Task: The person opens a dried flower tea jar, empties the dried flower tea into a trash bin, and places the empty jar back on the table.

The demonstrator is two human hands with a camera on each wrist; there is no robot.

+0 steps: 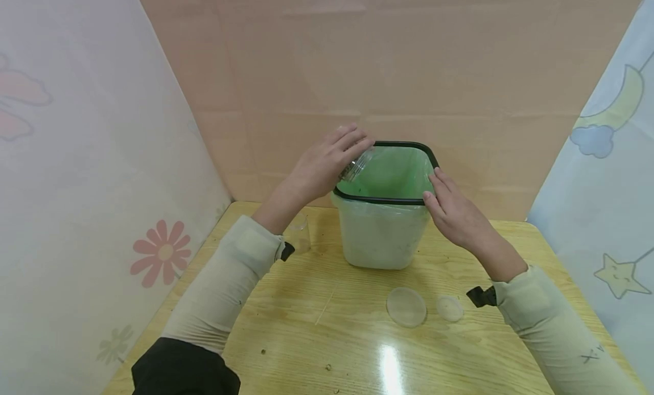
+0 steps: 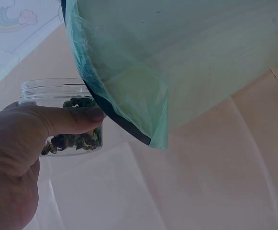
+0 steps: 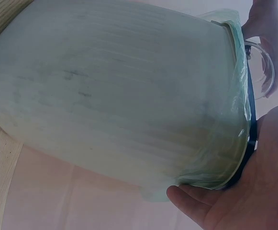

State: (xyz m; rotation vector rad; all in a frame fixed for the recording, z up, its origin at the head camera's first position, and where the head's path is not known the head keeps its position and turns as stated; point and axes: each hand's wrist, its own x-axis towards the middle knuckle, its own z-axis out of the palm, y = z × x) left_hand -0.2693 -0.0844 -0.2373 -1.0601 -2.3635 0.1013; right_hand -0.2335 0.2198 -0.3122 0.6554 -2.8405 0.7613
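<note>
My left hand (image 1: 327, 159) grips a small clear plastic jar (image 2: 57, 91) and holds it tilted at the left side of the bin's opening. Dark, dried, crumbly bits (image 2: 79, 139) lie inside the jar, and its threaded mouth is uncovered. The pale bin (image 1: 383, 239) stands upright on the table, lined with a thin green bag (image 1: 393, 168) under a black rim ring (image 1: 383, 201). At the bin's right front corner my right hand (image 1: 455, 213) rests against the rim with its fingers fairly straight.
Behind my left forearm stands another clear container (image 1: 300, 236). Two round translucent lids, a larger one (image 1: 406, 307) and a smaller one (image 1: 450, 308), lie in front of the bin. Several small crumbs dot the wooden table (image 1: 286, 321). A cloth backdrop (image 1: 286, 71) rises behind.
</note>
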